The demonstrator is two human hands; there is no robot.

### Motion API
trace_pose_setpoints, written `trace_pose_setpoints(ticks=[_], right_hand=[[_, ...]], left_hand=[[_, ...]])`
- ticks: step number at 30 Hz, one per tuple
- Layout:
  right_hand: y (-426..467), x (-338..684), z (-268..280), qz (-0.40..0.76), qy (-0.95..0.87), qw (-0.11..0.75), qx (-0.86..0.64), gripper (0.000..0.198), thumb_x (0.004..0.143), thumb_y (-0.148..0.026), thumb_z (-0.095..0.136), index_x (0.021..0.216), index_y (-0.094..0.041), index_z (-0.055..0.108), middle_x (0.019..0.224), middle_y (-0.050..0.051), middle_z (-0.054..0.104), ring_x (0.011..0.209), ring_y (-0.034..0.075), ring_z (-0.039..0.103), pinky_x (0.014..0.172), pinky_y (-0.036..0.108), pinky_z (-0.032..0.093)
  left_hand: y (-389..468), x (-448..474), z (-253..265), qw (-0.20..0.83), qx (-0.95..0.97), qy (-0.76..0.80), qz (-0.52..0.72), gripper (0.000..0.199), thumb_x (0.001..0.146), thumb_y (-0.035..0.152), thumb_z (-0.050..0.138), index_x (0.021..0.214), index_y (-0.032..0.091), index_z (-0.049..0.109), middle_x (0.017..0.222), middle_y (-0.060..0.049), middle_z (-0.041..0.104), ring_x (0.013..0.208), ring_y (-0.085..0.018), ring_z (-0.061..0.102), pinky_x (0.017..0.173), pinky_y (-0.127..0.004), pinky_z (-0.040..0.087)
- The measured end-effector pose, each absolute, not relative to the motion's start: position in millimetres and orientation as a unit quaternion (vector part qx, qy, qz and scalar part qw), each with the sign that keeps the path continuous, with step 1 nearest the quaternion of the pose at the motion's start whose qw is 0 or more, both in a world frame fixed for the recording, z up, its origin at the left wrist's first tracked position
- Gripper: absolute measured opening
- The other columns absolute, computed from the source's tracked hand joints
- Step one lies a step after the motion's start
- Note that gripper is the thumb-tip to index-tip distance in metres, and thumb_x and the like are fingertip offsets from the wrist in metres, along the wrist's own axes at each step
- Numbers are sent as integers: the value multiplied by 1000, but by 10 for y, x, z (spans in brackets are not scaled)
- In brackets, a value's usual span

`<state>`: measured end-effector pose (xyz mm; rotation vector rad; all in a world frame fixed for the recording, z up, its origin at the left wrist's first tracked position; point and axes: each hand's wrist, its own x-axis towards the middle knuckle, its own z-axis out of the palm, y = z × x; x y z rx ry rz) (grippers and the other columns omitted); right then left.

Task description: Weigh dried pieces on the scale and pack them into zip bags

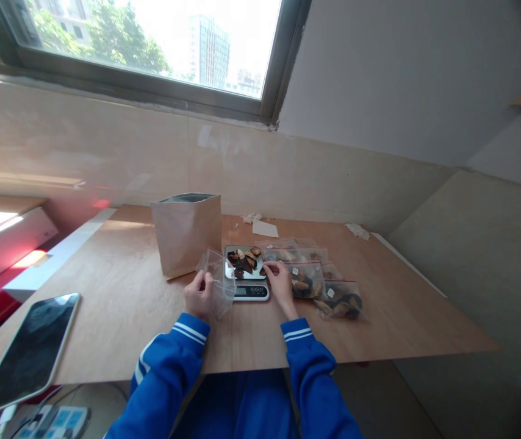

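Observation:
My left hand is closed on a clear plastic bag, which hangs open-looking and crumpled beside a small kitchen scale. Dark and tan dried slices, perhaps dried mushrooms, lie on the scale's square plate. At the plate's right edge, the fingertips of my right hand are pinched together by a dark slice; whether they grip it is too small to tell. Several filled zip bags with red seal strips and white labels lie right of the scale, partly behind my right hand.
A brown paper pouch stands open at the top, left of the scale. Behind it lie a white card and crumpled tissue. A tablet rests at the table's left edge, above a power strip with cables.

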<state>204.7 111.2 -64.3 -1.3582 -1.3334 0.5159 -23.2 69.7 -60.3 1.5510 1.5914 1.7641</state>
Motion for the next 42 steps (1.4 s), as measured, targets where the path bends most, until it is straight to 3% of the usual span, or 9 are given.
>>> trace_pose_setpoints(ticks=[9,14,21,26,34,42], right_hand=[[943,1552,-4,223,-578,595,-513,26,83,-40,61,89,-17,70,95,10,68,82,20,67,78,34,56],[789,1198,295,214,-692,511,-463,20,88,-34,57,92,-22,71,96,6,66,89,18,65,77,28,54],[966,1369,-229,40,-682,455,-571,31,92,-35,47,114,-18,61,119,14,57,115,26,53,101,44,42],[1048,1344,-606,-8,-695,376,-612,54,85,-42,59,129,-15,48,129,20,50,121,34,46,99,50,41],[1045,1517,-655,-21,-697,362,-618,31,88,-30,51,117,-19,56,112,13,56,102,28,52,90,45,45],[1079,1649,-540,-50,-737,312,-598,18,90,-30,49,96,-20,62,100,11,54,93,26,54,83,41,47]], left_hand=[[683,-229,-574,165,545,561,601,35,84,35,46,55,21,34,49,6,32,47,-9,33,48,-22,29],[687,-235,-586,158,539,564,605,34,84,36,45,55,21,34,48,6,32,46,-9,32,48,-22,28],[676,-233,-588,172,535,563,606,35,84,36,45,55,21,32,49,6,32,47,-9,34,48,-22,29],[671,-232,-588,176,538,559,606,35,84,36,45,55,21,34,48,6,33,46,-9,34,48,-22,29],[675,-229,-601,178,544,554,605,35,84,36,46,55,21,34,48,5,33,46,-9,34,47,-22,29],[666,-224,-567,188,544,558,597,35,83,38,45,55,21,34,48,5,35,46,-9,34,48,-22,29]])
